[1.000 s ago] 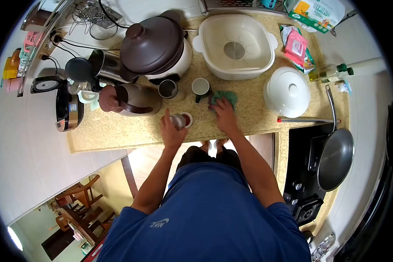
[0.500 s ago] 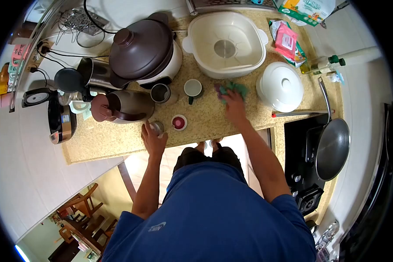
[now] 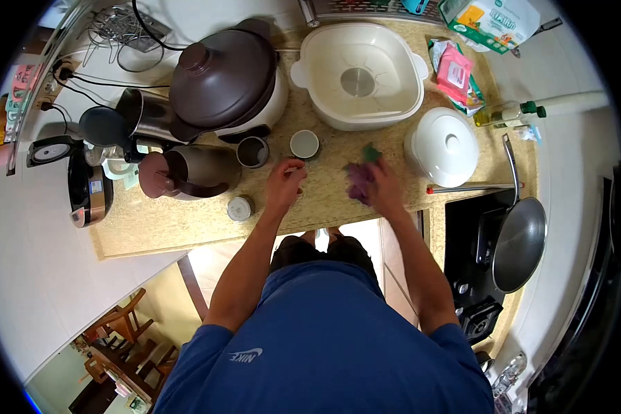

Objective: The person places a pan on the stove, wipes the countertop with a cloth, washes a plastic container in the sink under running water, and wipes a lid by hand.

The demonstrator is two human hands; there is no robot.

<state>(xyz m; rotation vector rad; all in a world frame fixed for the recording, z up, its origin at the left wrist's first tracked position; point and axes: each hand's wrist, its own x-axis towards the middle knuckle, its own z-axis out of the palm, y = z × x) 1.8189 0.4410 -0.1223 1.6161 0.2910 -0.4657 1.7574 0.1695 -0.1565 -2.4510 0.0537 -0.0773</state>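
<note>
My left hand [image 3: 285, 188] is over the counter just in front of a small mug [image 3: 304, 145], its fingers curled together. What they hold, if anything, is hidden, and I cannot tell whether they touch the mug's handle. My right hand [image 3: 386, 189] grips a crumpled purple and green cloth [image 3: 360, 181] against the countertop [image 3: 331, 190]. To the left of my left hand stands a small clear glass [image 3: 240, 208]. A dark-rimmed cup [image 3: 252, 152] is beside a brown-lidded jug [image 3: 200, 172].
Behind are a brown-lidded cooker [image 3: 221, 76] and a large cream basin [image 3: 363, 114]. A white lidded pot [image 3: 445, 148] stands right of the cloth. Farther right, a frying pan [image 3: 521, 245] rests over the black stove [image 3: 462, 241]. An oil bottle [image 3: 507, 114] lies at the back right.
My left hand has left the clear glass and moved right toward the mug. The small white-rimmed red item there is now out of sight. My right hand has drawn the cloth nearer.
</note>
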